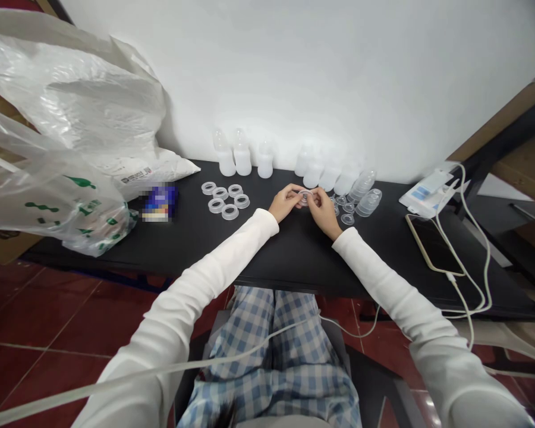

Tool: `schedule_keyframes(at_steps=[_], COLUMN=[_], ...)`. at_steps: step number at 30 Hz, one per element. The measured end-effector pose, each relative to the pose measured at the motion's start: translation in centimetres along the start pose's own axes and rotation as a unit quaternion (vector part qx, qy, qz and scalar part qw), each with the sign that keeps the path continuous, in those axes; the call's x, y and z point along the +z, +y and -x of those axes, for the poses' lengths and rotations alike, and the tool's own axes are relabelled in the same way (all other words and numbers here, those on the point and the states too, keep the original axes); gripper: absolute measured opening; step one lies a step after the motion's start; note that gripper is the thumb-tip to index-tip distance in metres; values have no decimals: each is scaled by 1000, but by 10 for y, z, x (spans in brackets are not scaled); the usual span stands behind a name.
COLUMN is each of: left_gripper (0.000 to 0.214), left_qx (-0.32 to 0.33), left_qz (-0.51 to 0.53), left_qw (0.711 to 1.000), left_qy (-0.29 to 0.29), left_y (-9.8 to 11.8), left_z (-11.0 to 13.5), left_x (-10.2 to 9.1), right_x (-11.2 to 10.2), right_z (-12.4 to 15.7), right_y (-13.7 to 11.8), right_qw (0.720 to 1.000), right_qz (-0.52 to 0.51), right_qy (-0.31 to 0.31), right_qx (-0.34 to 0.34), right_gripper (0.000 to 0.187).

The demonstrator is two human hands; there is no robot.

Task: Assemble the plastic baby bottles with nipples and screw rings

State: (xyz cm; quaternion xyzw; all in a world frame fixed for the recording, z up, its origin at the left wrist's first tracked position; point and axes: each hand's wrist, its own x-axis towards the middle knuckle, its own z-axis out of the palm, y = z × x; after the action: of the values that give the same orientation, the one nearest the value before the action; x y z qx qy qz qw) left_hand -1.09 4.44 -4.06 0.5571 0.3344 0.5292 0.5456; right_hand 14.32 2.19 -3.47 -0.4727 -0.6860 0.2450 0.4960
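My left hand (285, 202) and my right hand (324, 213) meet over the black table, fingers closed on a clear bottle collar ring (305, 194) between them. Something clear shows inside the ring, perhaps a nipple; its shape is partly covered by my fingers. Just right of my right hand lie several clear silicone nipples (348, 218) and clear dome caps (369, 203). To the left of my left hand, several loose collar rings (230, 211) lie flat. Behind my hands stand white baby bottles (312, 176), their tops hard to make out.
Three bottles with clear tops (242, 160) stand along the wall. Plastic bags (71, 89) and a blurred blue packet (160, 201) occupy the left. On the right lie a phone (434, 244) with a cable (467, 291) and a white-blue package (428, 193). Another cable (249, 348) crosses my lap.
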Motion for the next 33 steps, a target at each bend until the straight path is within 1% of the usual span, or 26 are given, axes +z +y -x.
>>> schedule_keyframes(at_steps=[4,7,13,17,20,25,28,33], left_gripper=[22,21,22,19,16,12,22,28], left_qx=[-12,-7,8,13,4,-37,-38,-28], left_qz=[-39,-76,-125,-142,-132,-67,-37,-54], left_qw=[999,997,992,989,991,994,996,995], left_qy=[28,30,29,25,31,73,77,77], left_y=[-4,-2,6,7,6,4,3,-2], left_z=[0,3,9,8,7,3,1,-1], left_x=[2,4,4,2,2,4,5,3], right_x=[4,6,6,5,5,6,6,6], right_z=[-2,-4,-5,-6,-6,-5,-5,-7], right_y=[4,8,11,12,13,15,17,18], right_qw=[996,992,989,990,991,992,993,994], right_qz=[-80,-113,-131,-127,-121,-111,-110,-101], right_qy=[-17,-23,-47,-53,-49,-38,-37,-23], right_qx=[37,47,44,36,34,40,37,21], right_gripper=[38,38,40,43,44,46,45,40])
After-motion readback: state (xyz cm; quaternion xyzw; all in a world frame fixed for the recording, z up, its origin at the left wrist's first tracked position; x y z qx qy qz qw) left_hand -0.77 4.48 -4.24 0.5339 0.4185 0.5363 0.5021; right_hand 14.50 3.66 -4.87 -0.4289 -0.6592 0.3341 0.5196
